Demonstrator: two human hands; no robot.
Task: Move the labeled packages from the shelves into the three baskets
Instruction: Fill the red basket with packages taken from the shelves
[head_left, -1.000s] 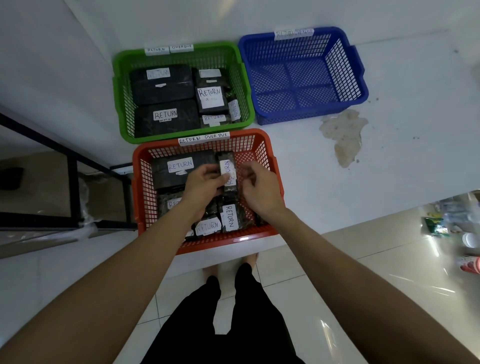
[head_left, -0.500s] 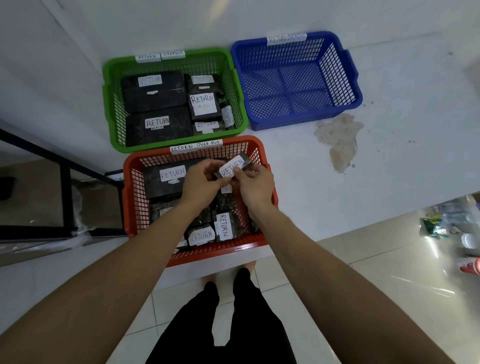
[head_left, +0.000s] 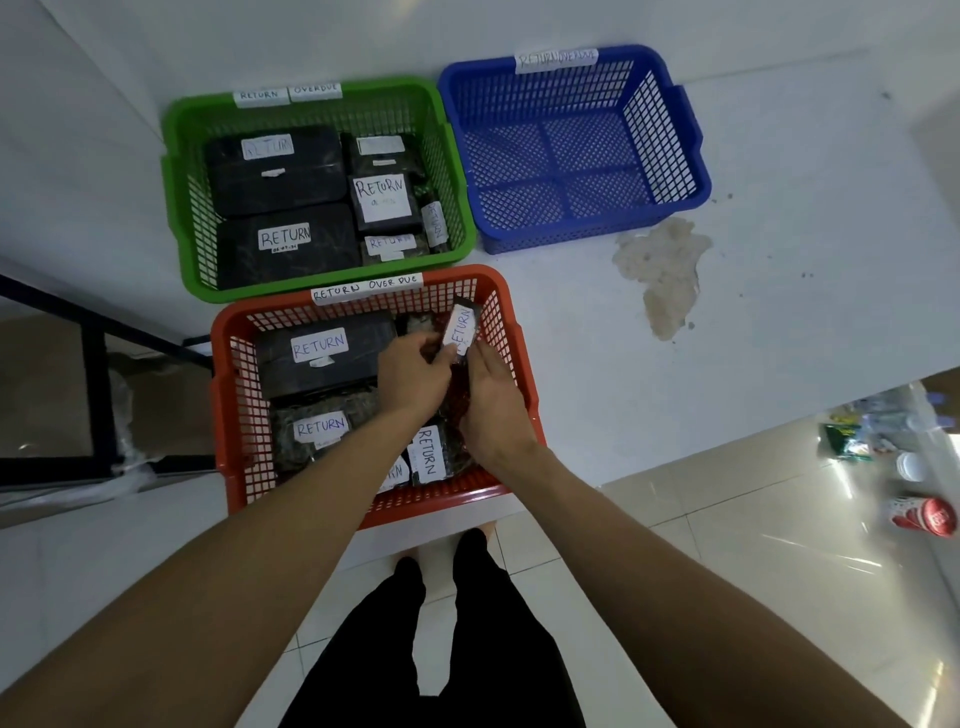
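Two hands on one small package (head_left: 460, 326), over the far right corner of the red basket (head_left: 224, 415).

I've got the left hand (head_left: 410, 375) pinching the package's near end, fingers curled on it. The right hand (head_left: 488, 402) sits just beside and below; its fingertips seem to touch the near edge, but I can't tell if it actually grips. The package's long axis runs away from me, tilted slightly right, RETURN label up, far end near the basket's far wall. It lies just ahead of both hands, left hand nearer and in control. The red and green basket (head_left: 176, 208) already hold several labeled packages; the blue basket (head_left: 696, 171) holds none. My read: next move is a short drop into the gap at that corner, lengthwise along the right wall.
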